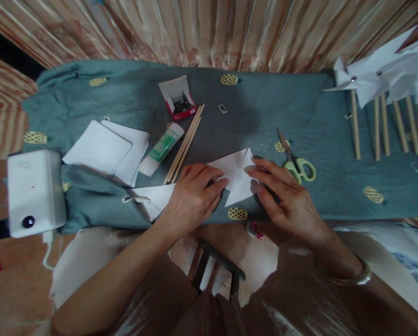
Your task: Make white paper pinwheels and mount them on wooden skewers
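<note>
A white paper square (235, 175) with folded flaps lies on the blue-grey cloth (258, 107) at the near edge. My left hand (191, 198) rests on its left side, fingers curled and pressing the paper down. My right hand (282, 196) presses its right side, fingertips flat on the folded flaps near the middle. Both hands touch the paper; neither lifts it.
Green-handled scissors (295, 158) lie just right of the paper. Left of it are wooden sticks (184, 144), a glue stick (162, 149), a red box of pins (179, 100), a stack of white paper (106, 149). Finished paper pinwheels (387, 79) lie far right; a white device (34, 191) far left.
</note>
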Motion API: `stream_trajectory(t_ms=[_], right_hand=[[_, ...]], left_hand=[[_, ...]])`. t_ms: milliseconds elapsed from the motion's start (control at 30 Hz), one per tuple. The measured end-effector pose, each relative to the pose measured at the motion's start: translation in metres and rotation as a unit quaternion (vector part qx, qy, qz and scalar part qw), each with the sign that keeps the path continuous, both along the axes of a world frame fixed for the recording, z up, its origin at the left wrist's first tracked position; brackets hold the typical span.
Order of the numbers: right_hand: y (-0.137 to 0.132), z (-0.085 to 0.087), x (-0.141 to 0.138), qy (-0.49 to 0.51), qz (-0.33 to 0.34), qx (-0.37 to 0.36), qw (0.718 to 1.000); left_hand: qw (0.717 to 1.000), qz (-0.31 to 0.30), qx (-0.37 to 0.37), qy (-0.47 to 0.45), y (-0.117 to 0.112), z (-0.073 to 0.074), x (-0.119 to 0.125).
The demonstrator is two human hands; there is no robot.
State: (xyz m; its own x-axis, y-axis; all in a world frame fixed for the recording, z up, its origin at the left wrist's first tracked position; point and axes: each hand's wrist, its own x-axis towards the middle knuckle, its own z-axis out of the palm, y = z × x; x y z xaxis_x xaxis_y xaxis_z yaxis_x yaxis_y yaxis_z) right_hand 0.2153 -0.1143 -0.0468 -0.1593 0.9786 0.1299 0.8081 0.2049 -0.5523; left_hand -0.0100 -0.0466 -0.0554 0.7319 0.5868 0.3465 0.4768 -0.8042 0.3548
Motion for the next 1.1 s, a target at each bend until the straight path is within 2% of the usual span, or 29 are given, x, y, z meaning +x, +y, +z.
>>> stream_trajectory(t_ms=[167,300,500,600,800,1100], right_hand=[[0.000,0.001,-0.002,-0.008,0.009,0.008,1.000],[0.000,0.003,-0.004,-0.013,0.009,0.006,1.000],[-0.002,0.005,-0.004,-0.005,0.002,0.016,1.000],[-0.004,0.006,0.000,0.007,0.001,0.009,1.000],[-0.008,0.007,0.009,0.021,0.035,-0.050,0.998],[-0.008,0.008,0.009,0.067,0.041,-0.063,0.995]], left_hand=[[0.999,-0.007,0.024,-0.040,-0.010,0.001,0.008],[0.999,-0.036,0.014,0.006,-0.018,0.002,0.017],[0.998,-0.044,0.028,0.044,-0.019,0.002,0.021],[0.997,-0.048,0.044,0.050,-0.020,0.003,0.021],[0.997,-0.050,0.051,0.036,-0.021,0.005,0.016],[0.997,-0.064,0.043,0.016,-0.021,0.002,0.004]])
